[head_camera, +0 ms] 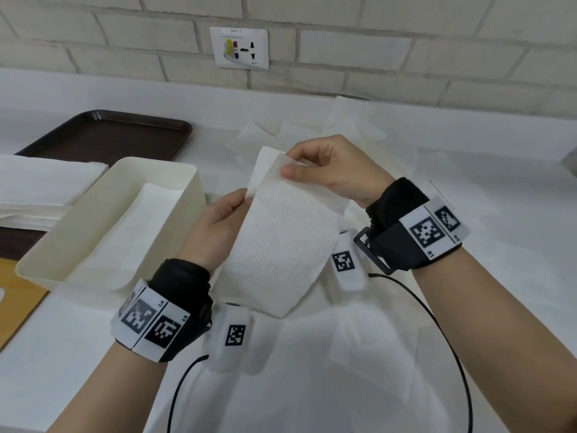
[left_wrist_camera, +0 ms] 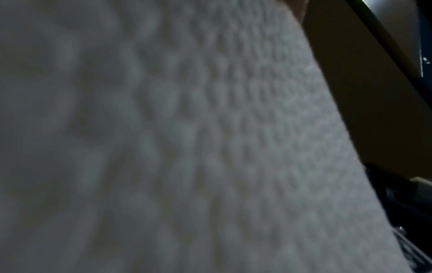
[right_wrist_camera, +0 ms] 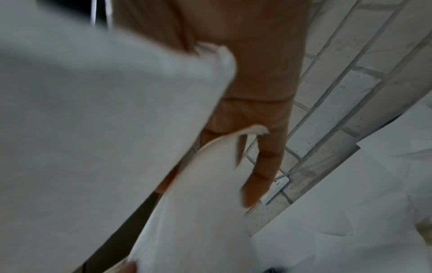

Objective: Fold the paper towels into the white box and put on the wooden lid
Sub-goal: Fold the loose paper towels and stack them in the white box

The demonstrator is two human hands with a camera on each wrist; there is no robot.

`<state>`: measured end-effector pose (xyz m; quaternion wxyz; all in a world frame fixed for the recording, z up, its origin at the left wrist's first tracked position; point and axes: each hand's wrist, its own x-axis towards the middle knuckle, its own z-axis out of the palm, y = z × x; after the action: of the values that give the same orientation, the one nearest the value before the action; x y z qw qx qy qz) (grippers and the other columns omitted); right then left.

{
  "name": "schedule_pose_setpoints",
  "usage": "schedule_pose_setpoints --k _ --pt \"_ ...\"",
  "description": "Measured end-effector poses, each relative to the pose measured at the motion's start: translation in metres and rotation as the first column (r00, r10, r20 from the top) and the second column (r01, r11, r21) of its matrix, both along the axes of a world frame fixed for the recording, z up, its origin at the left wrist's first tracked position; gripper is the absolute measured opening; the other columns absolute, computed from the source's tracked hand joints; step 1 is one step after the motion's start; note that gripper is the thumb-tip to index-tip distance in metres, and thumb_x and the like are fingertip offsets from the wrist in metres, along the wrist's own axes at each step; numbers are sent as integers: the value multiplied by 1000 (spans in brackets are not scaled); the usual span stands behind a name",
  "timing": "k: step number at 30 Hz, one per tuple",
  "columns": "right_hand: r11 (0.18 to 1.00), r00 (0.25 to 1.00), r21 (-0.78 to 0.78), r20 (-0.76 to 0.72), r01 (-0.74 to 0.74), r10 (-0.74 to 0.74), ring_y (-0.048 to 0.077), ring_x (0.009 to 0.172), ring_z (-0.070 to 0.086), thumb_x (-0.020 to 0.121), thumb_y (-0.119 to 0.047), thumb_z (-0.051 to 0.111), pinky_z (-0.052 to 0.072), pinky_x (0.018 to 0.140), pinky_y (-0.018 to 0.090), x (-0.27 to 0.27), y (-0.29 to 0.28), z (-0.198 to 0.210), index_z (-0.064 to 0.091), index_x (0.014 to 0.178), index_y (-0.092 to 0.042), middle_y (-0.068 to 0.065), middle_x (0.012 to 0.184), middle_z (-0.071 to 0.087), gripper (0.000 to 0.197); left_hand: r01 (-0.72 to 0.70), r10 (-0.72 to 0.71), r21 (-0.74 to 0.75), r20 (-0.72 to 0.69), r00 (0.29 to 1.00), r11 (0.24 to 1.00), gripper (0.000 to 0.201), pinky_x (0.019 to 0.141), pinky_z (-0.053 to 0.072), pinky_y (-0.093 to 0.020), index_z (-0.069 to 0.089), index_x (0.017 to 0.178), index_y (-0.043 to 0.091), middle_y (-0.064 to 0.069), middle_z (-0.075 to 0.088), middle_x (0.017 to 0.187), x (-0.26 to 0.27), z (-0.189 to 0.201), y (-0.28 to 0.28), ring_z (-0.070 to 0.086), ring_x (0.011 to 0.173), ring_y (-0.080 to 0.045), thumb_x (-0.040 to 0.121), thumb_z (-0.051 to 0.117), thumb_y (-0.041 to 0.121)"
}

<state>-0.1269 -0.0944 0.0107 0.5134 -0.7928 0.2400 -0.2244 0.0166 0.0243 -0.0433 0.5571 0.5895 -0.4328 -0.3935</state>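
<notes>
White brick wall (head_camera: 359, 45) runs along the back at twelve o'clock, carrying a socket plate (head_camera: 239, 48), and below it a white surface (head_camera: 499, 214) spreads out, strewn with flat loose paper sheets (head_camera: 346, 129).

At the middle of the head view both hands hold one embossed paper towel (head_camera: 281, 242) up off the surface. The right hand (head_camera: 337, 170), at about one o'clock from the towel's middle, pinches its upper edge between thumb and curled fingers. The left hand (head_camera: 218, 226), at nine o'clock, pinches the towel's left edge with its thumb on top. The towel hangs doubled over, its lower corner pointing to six o'clock.

From the left wrist the towel's dimpled face (left_wrist_camera: 187, 138) fills nearly everything, so the fingers there cannot be made out. From the right wrist, blurred, the towel (right_wrist_camera: 93, 120) covers most of the hand (right_wrist_camera: 261, 73); one finger seems to stretch out past the paper's edge.

The white box (head_camera: 187, 179) sits open at nine o'clock, just beside the left hand, with folded towels (head_camera: 137, 226) lying flat inside. A stack of white sheets (head_camera: 40, 189) lies at its ten o'clock side, a dark brown tray (head_camera: 103, 135) beyond at eleven o'clock. A wooden board (head_camera: 18, 301), probably the lid, shows at the left edge at eight o'clock.
</notes>
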Motion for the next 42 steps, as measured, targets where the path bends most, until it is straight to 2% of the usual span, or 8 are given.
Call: schedule_pose_setpoints --k 5,12,14,17,23,31,37,42 --pt "997 999 -48 6 53 -53 -7 69 59 87 -8 62 45 73 8 7 -1 -8 67 86 -6 -15 70 65 6 -29 29 28 -6 1000 999 24 82 46 -23 64 98 35 15 66 92 2 -9 -5 60 90 -2 95 41 42" --pt "917 934 -234 -74 324 -349 5 71 50 90 -19 58 39 72 17 12 -14 -30 59 103 -13 -10 81 53 14 -128 128 -13 215 968 992 12 69 48 -18 51 101 19 7 60 86 4 -16 -6 59 74 -5 95 45 10" --pt "889 853 -360 -329 283 -405 14 87 54 91 -26 57 42 79 23 6 -21 -41 52 115 -11 -1 98 54 30 -214 212 -14 221 952 977 11 72 48 -24 50 101 16 3 60 87 11 -19 -8 59 79 -13 95 43 9" --pt "882 557 -472 -736 -14 -385 30 118 43 87 -39 59 39 93 36 2 -19 -60 38 130 -11 12 130 41 56 -296 288 -6 254 923 955 13 68 44 -23 49 103 15 0 58 88 17 -18 -6 55 78 -13 96 40 9" --pt "846 312 -509 -839 -157 -446 32 121 41 88 -25 56 35 95 37 12 -11 -81 30 135 -9 12 134 36 56 -348 334 4 277 901 937 15 71 41 -27 49 103 12 -9 57 99 20 -20 -4 53 91 -21 95 38 7" --pt "878 303 -471 -851 -82 -429 30 116 49 91 -14 47 41 88 34 7 -11 -66 36 130 -5 15 130 41 42 -378 350 59 269 897 924 17 90 47 -42 50 103 20 -7 62 101 30 -27 -2 58 97 -27 94 39 11" --pt "939 312 -284 -925 -192 -216 20 84 50 80 -50 64 33 57 23 -4 -12 -55 53 107 -9 3 96 54 51 -381 353 74 250 902 922 15 90 48 -45 50 102 16 -10 61 101 26 -26 -3 58 97 -30 94 39 9" --pt "928 224 -242 -957 -283 -182 21 90 52 78 -22 72 42 69 29 -7 -12 -59 59 105 -8 5 100 57 33 -359 332 75 240 912 930 16 81 45 -34 50 104 13 -6 58 96 21 -26 -5 56 91 -24 95 38 6"
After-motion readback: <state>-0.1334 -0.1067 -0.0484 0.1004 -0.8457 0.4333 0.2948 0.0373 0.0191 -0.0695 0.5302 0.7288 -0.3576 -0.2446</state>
